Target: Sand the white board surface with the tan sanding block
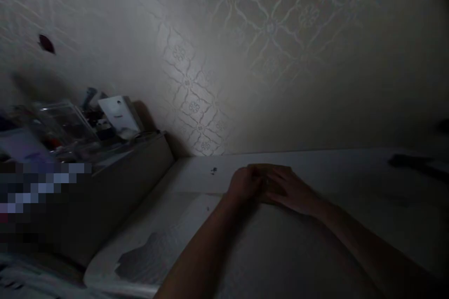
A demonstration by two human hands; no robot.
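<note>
The scene is dim. My left hand (243,184) and my right hand (286,187) rest together on a pale flat surface (315,243) near the patterned wall (245,56). The right hand lies flat, fingers stretched toward the left hand and partly over it. The left hand's fingers look curled. Whether either hand holds anything is too dark to tell. A light cloth or sheet (147,247) lies on the surface to the lower left of my left forearm.
A low cabinet (133,173) stands at the left against the wall, with a clear plastic box (66,126) and a white carton (119,114) on top. A dark object (410,162) lies at the far right of the surface. A small dark speck (213,171) is near the hands.
</note>
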